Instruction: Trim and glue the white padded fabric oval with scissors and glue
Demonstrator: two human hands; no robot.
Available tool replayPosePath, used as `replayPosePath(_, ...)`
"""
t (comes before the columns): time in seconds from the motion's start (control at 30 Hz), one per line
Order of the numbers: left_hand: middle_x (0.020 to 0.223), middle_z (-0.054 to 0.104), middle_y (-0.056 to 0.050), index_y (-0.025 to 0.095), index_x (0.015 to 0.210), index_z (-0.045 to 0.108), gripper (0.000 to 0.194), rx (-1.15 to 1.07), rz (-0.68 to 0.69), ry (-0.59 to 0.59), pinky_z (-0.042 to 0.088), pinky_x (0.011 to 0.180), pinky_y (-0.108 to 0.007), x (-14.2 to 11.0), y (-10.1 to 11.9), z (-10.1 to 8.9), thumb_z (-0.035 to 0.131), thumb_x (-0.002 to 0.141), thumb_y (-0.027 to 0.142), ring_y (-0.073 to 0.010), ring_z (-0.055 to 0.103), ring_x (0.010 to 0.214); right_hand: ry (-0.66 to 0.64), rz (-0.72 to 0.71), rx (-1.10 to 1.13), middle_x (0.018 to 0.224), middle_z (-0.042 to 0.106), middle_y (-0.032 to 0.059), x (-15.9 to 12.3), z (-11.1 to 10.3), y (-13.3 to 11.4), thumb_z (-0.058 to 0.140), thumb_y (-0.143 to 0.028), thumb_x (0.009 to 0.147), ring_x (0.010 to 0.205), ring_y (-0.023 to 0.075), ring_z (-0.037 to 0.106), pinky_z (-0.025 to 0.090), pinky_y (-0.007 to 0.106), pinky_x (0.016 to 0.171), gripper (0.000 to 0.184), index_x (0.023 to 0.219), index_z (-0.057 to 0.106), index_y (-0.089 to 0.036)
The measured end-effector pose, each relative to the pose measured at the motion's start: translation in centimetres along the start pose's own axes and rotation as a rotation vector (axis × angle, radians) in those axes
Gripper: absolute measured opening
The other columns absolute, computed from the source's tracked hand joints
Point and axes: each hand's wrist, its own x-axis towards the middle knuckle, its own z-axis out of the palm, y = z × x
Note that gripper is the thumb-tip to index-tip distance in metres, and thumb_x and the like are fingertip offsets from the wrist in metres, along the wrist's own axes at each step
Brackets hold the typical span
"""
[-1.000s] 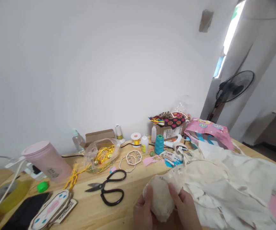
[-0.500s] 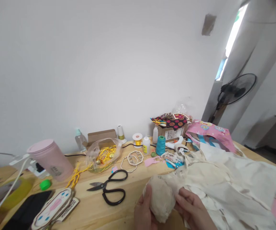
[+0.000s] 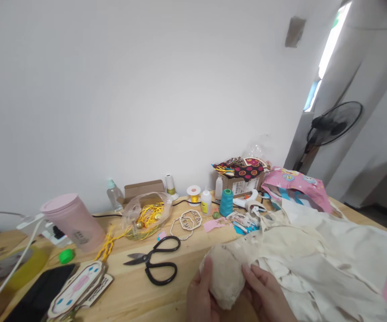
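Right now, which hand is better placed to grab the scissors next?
Probably the left: the left hand is nearer the scissors than the right hand is, though both hands are busy on the pale round bundle.

The pale rounded bundle (image 3: 226, 278) hides most fingers of the left hand (image 3: 202, 290), the lower edge cuts off both that hand and the right hand (image 3: 267, 293), as well as the dark phone (image 3: 40, 290), and the pink cup's (image 3: 74, 221) small print is illegible.

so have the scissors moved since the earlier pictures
No, the scissors lie in the same spot, blades pointing left, the gap to the phone unchanged.
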Motion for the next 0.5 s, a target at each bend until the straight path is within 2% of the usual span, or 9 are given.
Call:
replayPosePath(0.1,0.076,0.071,-0.012,0.01,0.077,0.069,0.025,0.025,0.022,-0.005,0.052,0.072,-0.034,0.0,-0.4,0.0,0.073,0.057,0.025,-0.0286,0.063,0.084,0.035,0.025,0.091,0.067,0.068,0.0073,-0.1,0.8,-0.7,0.069,-0.045,0.058,0.067,0.0225,0.063,0.049,0.031,0.061,0.035,0.072,0.065,-0.013)
replayPosePath(0.23,0.074,0.071,-0.012,0.011,0.074,0.069,0.025,0.022,0.043,-0.002,0.052,0.07,-0.034,-0.2,-1.0,0.1,0.074,0.055,0.026,-0.0282,0.064,0.081,0.155,0.001,0.167,0.069,0.069,0.0069,0.2,1.6,-0.8,0.075,-0.034,0.054,0.066,0.0233,0.063,0.049,0.032,0.062,0.033,0.077,0.065,-0.012)
replayPosePath(0.43,0.071,0.071,-0.013,0.009,0.073,0.069,0.029,0.035,0.053,0.039,0.051,0.068,-0.033,0.0,-1.1,-0.3,0.075,0.052,0.029,-0.0281,0.064,0.078,0.101,0.057,0.215,0.068,0.07,0.0069,0.6,1.4,-0.4,0.073,-0.035,0.057,0.064,0.0233,0.064,0.05,0.029,0.056,0.033,0.078,0.066,-0.012)
replayPosePath(0.5,0.07,0.071,-0.012,0.01,0.072,0.069,0.028,0.044,0.057,0.036,0.051,0.067,-0.033,0.0,-1.2,-0.4,0.075,0.052,0.03,-0.0275,0.065,0.077,0.148,0.018,0.151,0.068,0.07,0.0076,0.8,1.3,-0.2,0.074,-0.035,0.055,0.062,0.0239,0.064,0.05,0.029,0.053,0.034,0.078,0.065,-0.011)
